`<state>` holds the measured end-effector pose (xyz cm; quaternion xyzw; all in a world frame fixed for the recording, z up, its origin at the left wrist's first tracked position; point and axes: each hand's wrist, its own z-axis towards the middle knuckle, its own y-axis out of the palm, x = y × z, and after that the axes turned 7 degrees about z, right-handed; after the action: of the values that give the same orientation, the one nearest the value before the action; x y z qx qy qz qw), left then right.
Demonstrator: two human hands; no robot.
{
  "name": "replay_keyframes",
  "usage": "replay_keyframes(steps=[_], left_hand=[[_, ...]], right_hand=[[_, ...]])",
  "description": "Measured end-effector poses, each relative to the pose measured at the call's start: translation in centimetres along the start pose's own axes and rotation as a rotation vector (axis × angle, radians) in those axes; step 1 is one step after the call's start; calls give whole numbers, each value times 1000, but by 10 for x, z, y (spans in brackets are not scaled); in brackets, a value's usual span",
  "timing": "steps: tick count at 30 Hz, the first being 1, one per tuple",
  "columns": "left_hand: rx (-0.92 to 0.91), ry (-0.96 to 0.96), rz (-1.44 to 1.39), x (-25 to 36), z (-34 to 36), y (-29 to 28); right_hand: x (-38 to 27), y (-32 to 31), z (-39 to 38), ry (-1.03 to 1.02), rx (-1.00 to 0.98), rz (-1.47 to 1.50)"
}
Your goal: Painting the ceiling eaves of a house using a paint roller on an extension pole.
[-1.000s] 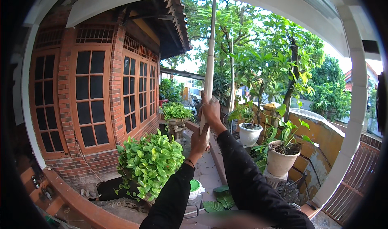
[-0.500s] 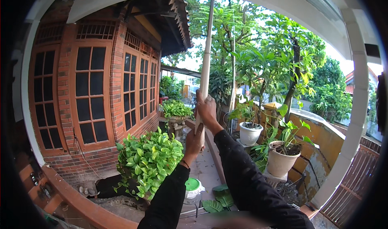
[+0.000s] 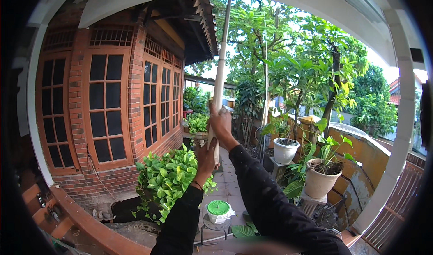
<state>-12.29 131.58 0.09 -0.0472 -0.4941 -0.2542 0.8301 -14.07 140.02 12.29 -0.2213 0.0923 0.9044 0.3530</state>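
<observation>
A long pole [image 3: 220, 70] stands nearly upright in front of me, leaning slightly to the right at its top. Its lower part is pale and thick, its upper part thinner and greyish, with a red-orange piece at the upper picture edge; what lies beyond is out of view. My right hand [image 3: 220, 126] is closed around the pale part. Just below it, my left hand [image 3: 206, 161] grips the pole close to its bottom end. Black sleeves cover both forearms. Beneath the hands, a white tub with a green lid [image 3: 218, 207] sits on a small stand [image 3: 204, 231].
A leafy potted plant [image 3: 169, 178] grows left of my left forearm. Two light pots, a white one [image 3: 285, 153] and a beige one [image 3: 321, 183], stand on pedestals at right. A brick wall with windows [image 3: 108, 115] runs along the left. Overhead passes a white beam [image 3: 149, 2].
Both hands and the pole have shifted a little to the left. The view has moved slightly, and more of the green-lidded tub shows. Both hands keep their hold.
</observation>
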Motion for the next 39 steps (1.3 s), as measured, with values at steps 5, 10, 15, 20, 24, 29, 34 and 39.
replay_keyframes(steps=[5, 10, 15, 20, 24, 29, 34, 39], left_hand=[[-3, 55, -24, 10, 6, 5], [-5, -3, -47, -6, 20, 6], [-26, -24, -97, -1, 8, 32], [46, 53, 42, 14, -7, 37], [-3, 29, -29, 13, -4, 71], [-35, 9, -66, -9, -23, 75], [-64, -45, -34, -52, -77, 86], [-130, -14, -100, -43, -88, 102]], right_hand=[[-43, -12, 2, 205, -72, 204], [0, 3, 21, 239, -47, -37], [26, -23, 21, -154, 32, -301], [-22, -37, 11, 185, -54, 29], [40, -57, 39, 104, 9, -142], [17, -76, -4, -103, -7, -396], [0, -112, -70, 185, -40, -75], [-44, -134, -76, 287, -29, 65]])
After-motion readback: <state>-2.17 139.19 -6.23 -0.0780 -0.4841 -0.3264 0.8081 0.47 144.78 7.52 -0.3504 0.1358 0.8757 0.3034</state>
